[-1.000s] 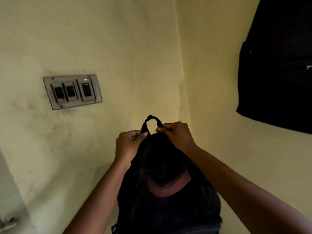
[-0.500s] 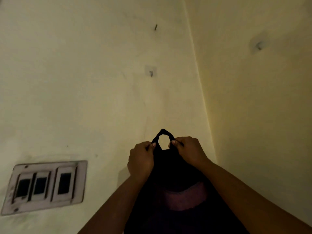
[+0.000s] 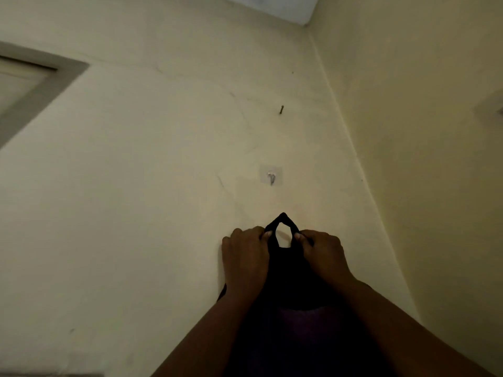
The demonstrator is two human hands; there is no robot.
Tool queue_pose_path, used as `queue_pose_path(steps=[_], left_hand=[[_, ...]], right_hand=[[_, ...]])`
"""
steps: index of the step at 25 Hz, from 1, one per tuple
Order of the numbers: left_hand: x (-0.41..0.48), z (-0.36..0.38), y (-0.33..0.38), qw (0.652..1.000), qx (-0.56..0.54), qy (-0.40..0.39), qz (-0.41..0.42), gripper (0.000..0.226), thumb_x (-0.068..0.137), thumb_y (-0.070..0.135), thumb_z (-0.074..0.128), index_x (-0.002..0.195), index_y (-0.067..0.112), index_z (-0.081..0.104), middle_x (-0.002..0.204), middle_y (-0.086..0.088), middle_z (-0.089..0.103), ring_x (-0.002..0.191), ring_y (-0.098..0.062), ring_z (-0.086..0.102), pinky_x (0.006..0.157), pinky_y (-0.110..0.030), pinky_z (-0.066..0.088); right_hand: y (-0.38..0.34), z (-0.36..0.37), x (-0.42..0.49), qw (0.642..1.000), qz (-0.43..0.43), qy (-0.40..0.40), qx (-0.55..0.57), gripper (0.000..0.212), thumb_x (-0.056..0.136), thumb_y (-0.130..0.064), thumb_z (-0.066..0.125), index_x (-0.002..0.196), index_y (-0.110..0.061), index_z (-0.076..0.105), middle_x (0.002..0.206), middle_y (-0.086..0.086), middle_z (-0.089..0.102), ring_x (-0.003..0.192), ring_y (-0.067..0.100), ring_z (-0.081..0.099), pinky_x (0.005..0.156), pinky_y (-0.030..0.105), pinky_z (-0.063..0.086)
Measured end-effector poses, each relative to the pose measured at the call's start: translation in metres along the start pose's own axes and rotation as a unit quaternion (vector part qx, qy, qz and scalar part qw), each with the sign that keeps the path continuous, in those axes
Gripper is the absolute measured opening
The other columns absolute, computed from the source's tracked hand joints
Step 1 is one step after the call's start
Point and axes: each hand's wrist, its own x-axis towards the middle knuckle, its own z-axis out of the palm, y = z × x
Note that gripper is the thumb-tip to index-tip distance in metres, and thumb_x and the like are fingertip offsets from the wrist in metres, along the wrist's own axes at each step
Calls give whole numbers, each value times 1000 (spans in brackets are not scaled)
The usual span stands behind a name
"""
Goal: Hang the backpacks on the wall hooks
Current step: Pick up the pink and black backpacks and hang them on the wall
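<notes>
Big pale wall (image 3: 141,227) fills the view, meeting a second wall at the corner on the right, with a grey door frame (image 3: 46,85) cutting in at far left. Low and centre against it is the dark backpack (image 3: 294,289), carried by both hands, its body dropping out of the bottom of the picture. It is not yet hung.

Now the hands: the left hand (image 3: 245,257) is on the left of the bag's top and the right hand (image 3: 325,254) is on the right, each grip closed in a pinch on one end of the carry loop (image 3: 283,216). That looks deliberate. Drawing the two ends apart holds the strap open as a teardrop, wall showing through it, so there's a gap to drop over something.

And the something is right there: a small metal hook (image 3: 271,178) on a clear square pad, just above the loop's peak, near but apart. The peak points almost straight at it. Higher and a shade right, a bare nail (image 3: 281,109) juts from the plaster with nothing on it.

My read is that the loop must rise past the hook's tip, then settle onto it, and a stick-on pad may not love a heavy bag.
</notes>
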Motion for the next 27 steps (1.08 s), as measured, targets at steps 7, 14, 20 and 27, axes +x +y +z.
queue_pose_path(steps=[7, 14, 20, 27], left_hand=[[78, 12, -6, 998, 1, 54, 14, 36, 98, 34, 34, 97, 15, 65, 95, -8, 71, 95, -26, 60, 87, -35, 33], [127, 11, -2, 997, 45, 62, 29, 39, 97, 33, 34, 92, 12, 65, 99, -11, 69, 103, -28, 54, 85, -36, 32], [129, 13, -1, 995, 90, 49, 14, 39, 94, 36, 37, 93, 13, 69, 100, -10, 69, 103, -28, 55, 85, -36, 34], [111, 5, -4, 997, 78, -17, 22, 34, 91, 41, 45, 97, 21, 71, 105, -4, 69, 110, -25, 51, 88, -37, 33]], right_hand=[[-14, 11, 73, 996, -47, 74, 26, 33, 95, -31, 45, 90, -9, 69, 90, 12, 71, 87, 28, 63, 67, 30, 40], [-27, 8, 113, 994, -42, 102, 18, 35, 95, -30, 42, 86, -8, 68, 90, 15, 69, 88, 33, 61, 66, 30, 36], [-30, 6, 114, 997, 33, 73, 17, 37, 91, -31, 48, 67, -6, 62, 81, 18, 64, 87, 37, 60, 63, 28, 32], [-30, 12, 77, 998, 13, 51, 33, 35, 94, -34, 45, 76, -9, 62, 92, 16, 69, 90, 31, 61, 65, 28, 35]])
